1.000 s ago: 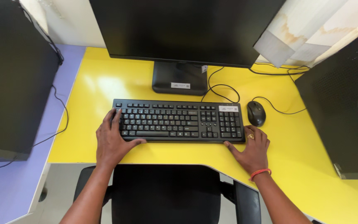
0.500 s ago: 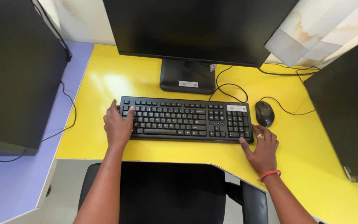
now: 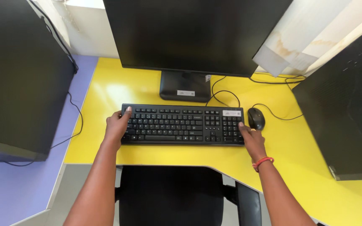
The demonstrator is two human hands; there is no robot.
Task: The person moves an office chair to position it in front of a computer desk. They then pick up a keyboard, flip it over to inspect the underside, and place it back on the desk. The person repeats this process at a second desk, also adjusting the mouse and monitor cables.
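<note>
A black keyboard (image 3: 181, 124) lies flat on the yellow desk (image 3: 105, 90) in front of a dark monitor (image 3: 193, 33). My left hand (image 3: 116, 126) clasps the keyboard's left end, thumb on the top corner keys and fingers curled over the edge. At the other end, my right hand (image 3: 252, 141) holds the right end, thumb lying along the number pad's side. It wears a ring and a red-orange wrist band. A black wired mouse (image 3: 256, 118) sits just beyond the right hand.
The monitor's stand (image 3: 185, 86) is right behind the keyboard, with cables trailing to the right. Black computer towers stand at the left (image 3: 17, 75) and right (image 3: 344, 104). A black chair (image 3: 168, 196) is below the desk edge.
Both hands slid from lying flat near the keyboard's front corners to clasping its two ends. The view shifted slightly; the keyboard stays in about the same place.
</note>
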